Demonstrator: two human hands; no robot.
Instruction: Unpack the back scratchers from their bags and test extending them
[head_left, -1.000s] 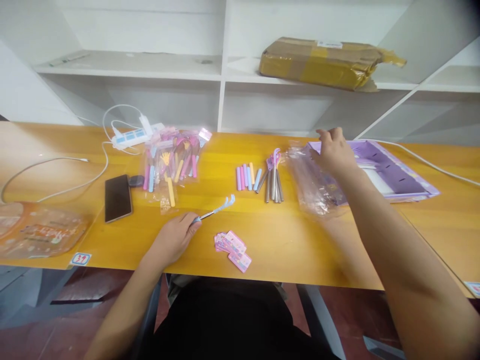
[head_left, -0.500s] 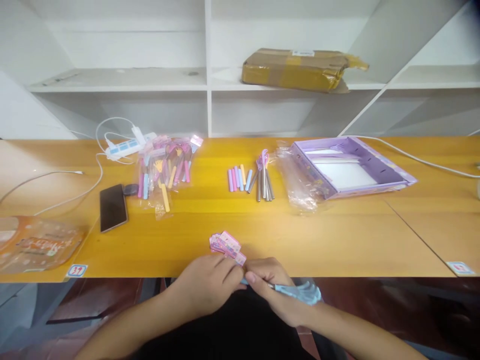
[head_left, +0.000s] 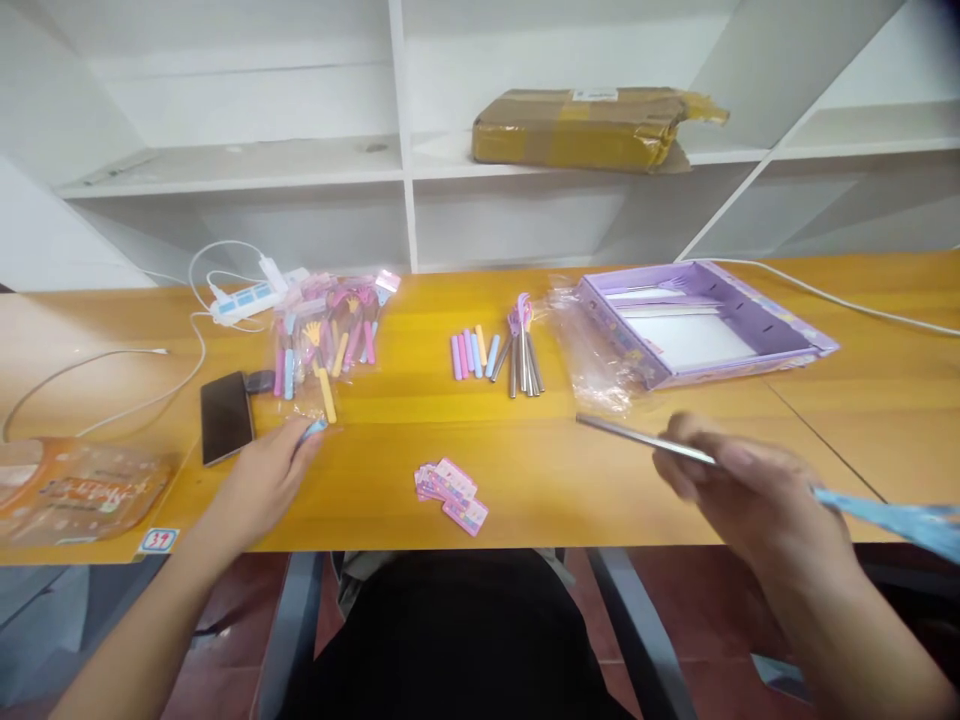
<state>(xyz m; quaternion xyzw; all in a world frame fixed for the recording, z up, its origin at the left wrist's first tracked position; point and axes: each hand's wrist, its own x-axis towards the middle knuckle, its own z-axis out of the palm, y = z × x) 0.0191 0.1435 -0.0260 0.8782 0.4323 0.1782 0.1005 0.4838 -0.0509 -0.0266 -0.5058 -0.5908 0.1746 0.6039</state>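
My left hand (head_left: 264,478), at the left of the table, is closed on a light blue handle sleeve (head_left: 315,428), whose end pokes out by the fingertips. My right hand (head_left: 742,480) grips a back scratcher by its metal rod (head_left: 645,437); its blue head (head_left: 900,518) sticks out past the wrist and is blurred. Pink printed cards (head_left: 465,512) lie fanned between my hands near the front edge. Farther back are several loose coloured handle sleeves (head_left: 471,354) in a row, beside a pile of metal-rod back scratchers (head_left: 526,355) with pastel heads.
Bagged back scratchers (head_left: 341,325) lie at the back left, near a power strip (head_left: 251,298) and a phone (head_left: 226,418). An orange printed bag (head_left: 90,490) is at far left. A purple box (head_left: 795,335) and clear plastic wrap (head_left: 600,365) sit right. A taped carton (head_left: 577,130) rests on the shelf.
My hands were together at the front edge behind the cards; they have moved apart. The left went left with the blue sleeve, the right went right with the bare-rod back scratcher.
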